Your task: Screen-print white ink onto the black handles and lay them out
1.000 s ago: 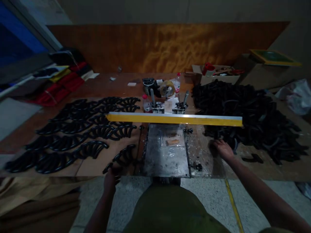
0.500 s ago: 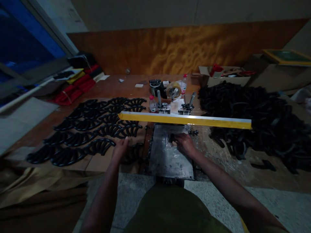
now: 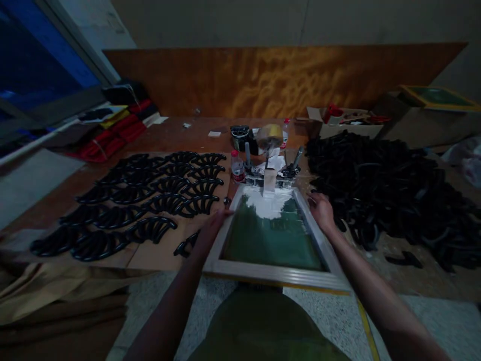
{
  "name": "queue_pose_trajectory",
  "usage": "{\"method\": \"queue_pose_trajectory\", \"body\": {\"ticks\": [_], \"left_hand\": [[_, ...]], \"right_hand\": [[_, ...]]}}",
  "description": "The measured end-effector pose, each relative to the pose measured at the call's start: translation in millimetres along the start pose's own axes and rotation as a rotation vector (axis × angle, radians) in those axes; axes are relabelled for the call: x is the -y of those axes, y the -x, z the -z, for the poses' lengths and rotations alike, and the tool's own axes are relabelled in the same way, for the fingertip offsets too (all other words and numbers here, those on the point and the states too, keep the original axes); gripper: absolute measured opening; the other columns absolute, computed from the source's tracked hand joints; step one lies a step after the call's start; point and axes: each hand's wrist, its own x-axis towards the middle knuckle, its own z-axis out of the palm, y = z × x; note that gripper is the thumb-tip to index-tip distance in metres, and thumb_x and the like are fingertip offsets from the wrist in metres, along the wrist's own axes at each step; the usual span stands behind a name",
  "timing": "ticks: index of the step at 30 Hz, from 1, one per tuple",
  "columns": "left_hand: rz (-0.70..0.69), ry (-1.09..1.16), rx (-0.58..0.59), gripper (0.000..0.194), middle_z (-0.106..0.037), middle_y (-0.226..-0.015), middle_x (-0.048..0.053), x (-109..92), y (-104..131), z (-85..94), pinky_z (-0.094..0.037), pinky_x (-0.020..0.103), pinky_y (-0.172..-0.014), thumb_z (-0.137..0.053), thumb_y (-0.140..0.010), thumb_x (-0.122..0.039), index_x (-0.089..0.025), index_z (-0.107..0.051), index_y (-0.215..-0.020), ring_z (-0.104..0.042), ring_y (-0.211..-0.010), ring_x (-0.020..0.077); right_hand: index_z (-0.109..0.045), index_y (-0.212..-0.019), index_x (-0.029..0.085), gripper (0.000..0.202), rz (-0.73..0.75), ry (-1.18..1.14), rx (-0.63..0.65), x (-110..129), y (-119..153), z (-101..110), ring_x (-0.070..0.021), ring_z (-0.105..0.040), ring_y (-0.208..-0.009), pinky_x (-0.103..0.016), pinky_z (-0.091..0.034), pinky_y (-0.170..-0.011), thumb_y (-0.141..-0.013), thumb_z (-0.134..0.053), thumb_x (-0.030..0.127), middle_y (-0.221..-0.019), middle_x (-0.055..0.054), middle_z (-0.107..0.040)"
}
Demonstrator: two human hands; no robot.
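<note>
Left hand (image 3: 217, 222), one: fingertips at the left rail of a metal-edged frame (image 3: 270, 273); I cannot tell whether they close on it or only rest there. Right hand (image 3: 322, 210), one: fingers loosely bent at the opposite rail; whether they grip it I cannot tell either. The frame, one: lying between my two hands, its near rail closer to my body than either of them. Green mesh (image 3: 268, 243), one sheet: stretched inside the frame, between my hands. White paste (image 3: 268, 210), one ragged patch: on the far part of the mesh, about level with my fingers. Pale block (image 3: 269, 183), one: upright at the far end of that patch, just beyond my hands. Black curved pieces (image 3: 165, 203), many: fanned out in overlapping rows to the left of my left hand. Black heap (image 3: 376, 175), one, large: to the right of my right hand and beyond it. Single black piece (image 3: 406, 259), one: apart from the heap, farther right and nearer me than that hand. Red-capped bottle (image 3: 237, 168), one: on the table (image 3: 188, 135), beyond my left hand.
</note>
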Motion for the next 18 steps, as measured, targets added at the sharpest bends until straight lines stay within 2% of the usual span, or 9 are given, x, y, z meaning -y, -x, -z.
{"method": "queue_pose_trajectory", "body": {"ticks": [2,5,7,9,11,13,15,18], "left_hand": [[0.079,-0.039,0.060,0.051,-0.068,-0.123,0.007,25,14,-4.3,-0.044,0.044,-0.105,-0.052,-0.086,-0.053,-0.020,-0.066,-0.121,-0.059,-0.119,0.0286],[0.151,0.016,0.089,0.065,-0.057,-0.141,0.010,60,21,-19.8,-0.041,0.042,-0.108,-0.057,-0.083,-0.048,-0.018,-0.048,-0.141,-0.052,-0.129,0.0279],[0.154,0.047,0.077,0.068,-0.050,-0.147,0.011,80,19,-28.8,-0.037,0.040,-0.111,-0.057,-0.083,-0.047,-0.017,-0.045,-0.144,-0.047,-0.135,0.0266],[0.159,0.055,0.074,0.067,-0.049,-0.148,0.011,93,15,-33.0,-0.035,0.040,-0.113,-0.057,-0.084,-0.048,-0.017,-0.045,-0.143,-0.046,-0.136,0.0259],[0.180,0.058,0.088,0.066,-0.052,-0.145,0.012,100,12,-33.1,-0.036,0.040,-0.112,-0.058,-0.083,-0.050,-0.017,-0.049,-0.140,-0.049,-0.133,0.0265],[0.193,0.055,0.086,0.064,-0.054,-0.142,0.012,103,11,-31.7,-0.037,0.040,-0.112,-0.059,-0.082,-0.051,-0.016,-0.053,-0.136,-0.050,-0.132,0.0270],[0.190,0.053,0.079,0.063,-0.055,-0.142,0.013,103,12,-31.0,-0.035,0.039,-0.113,-0.059,-0.083,-0.051,-0.015,-0.054,-0.134,-0.048,-0.134,0.0267],[0.210,0.064,0.091,0.064,-0.056,-0.140,0.014,103,14,-32.0,-0.036,0.040,-0.112,-0.055,-0.086,-0.050,-0.014,-0.050,-0.138,-0.049,-0.133,0.0269]], "right_hand": [[-0.062,-0.125,0.010,0.040,0.032,-0.039,-0.019,9,-23,1,-0.0262,-0.058,-0.115,-0.041,-0.049,-0.097,-0.086,-0.057,0.015,-0.126,-0.017,-0.063],[-0.046,-0.142,0.014,0.065,0.180,-0.025,0.080,50,-56,-2,-0.0328,-0.040,-0.132,-0.046,-0.041,-0.103,-0.080,-0.067,0.020,-0.151,-0.019,-0.037],[-0.051,-0.136,0.015,0.056,0.234,0.039,0.193,78,-71,-4,-0.0323,-0.042,-0.129,-0.044,-0.041,-0.100,-0.082,-0.064,0.018,-0.148,-0.018,-0.041],[-0.058,-0.123,0.015,0.039,0.259,0.076,0.325,95,-76,-6,-0.0291,-0.050,-0.118,-0.038,-0.043,-0.093,-0.084,-0.058,0.016,-0.131,-0.017,-0.056],[-0.063,-0.111,0.016,0.027,0.275,0.075,0.479,102,-71,-8,-0.0259,-0.057,-0.104,-0.032,-0.045,-0.083,-0.085,-0.054,0.016,-0.110,-0.014,-0.066],[-0.065,-0.103,0.015,0.022,0.294,0.063,0.579,103,-56,-10,-0.0241,-0.060,-0.095,-0.029,-0.044,-0.077,-0.085,-0.052,0.014,-0.100,-0.013,-0.068],[-0.065,-0.098,0.013,0.021,0.360,0.044,0.587,101,-34,-11,-0.0241,-0.059,-0.094,-0.030,-0.043,-0.079,-0.084,-0.050,0.010,-0.097,-0.014,-0.068],[-0.064,-0.096,0.012,0.021,0.556,-0.032,0.570,94,-5,-5,-0.0246,-0.056,-0.097,-0.032,-0.042,-0.085,-0.082,-0.050,0.007,-0.096,-0.015,-0.066]]}}
